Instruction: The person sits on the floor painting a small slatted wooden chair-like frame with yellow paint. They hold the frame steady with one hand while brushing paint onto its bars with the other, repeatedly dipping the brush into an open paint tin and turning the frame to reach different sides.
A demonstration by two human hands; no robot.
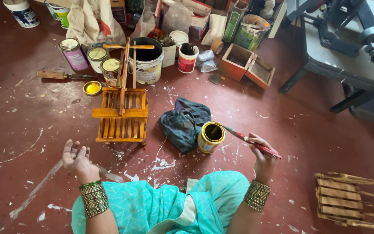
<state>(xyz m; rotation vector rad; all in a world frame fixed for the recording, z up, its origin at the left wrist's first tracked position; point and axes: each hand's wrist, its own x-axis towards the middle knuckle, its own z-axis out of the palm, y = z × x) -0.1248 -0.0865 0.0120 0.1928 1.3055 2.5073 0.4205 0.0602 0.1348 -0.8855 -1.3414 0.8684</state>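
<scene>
Paintbrush (249,141) gripped in right-hand fingers (256,145) reaches the yellow-rimmed open tin (211,137); left hand (76,157) open, empty.

Clad in a turquoise garment (152,208) with pale zigzag lines; stacked green-gold bangles (94,198) at 7 o'clock, gold bangles (257,195) at 5 o'clock.

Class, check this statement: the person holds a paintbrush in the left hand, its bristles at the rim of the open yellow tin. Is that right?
Not quite. The head view shows the paintbrush in the right hand, bristles at the rim of the open yellow tin. The left hand is empty.
</scene>
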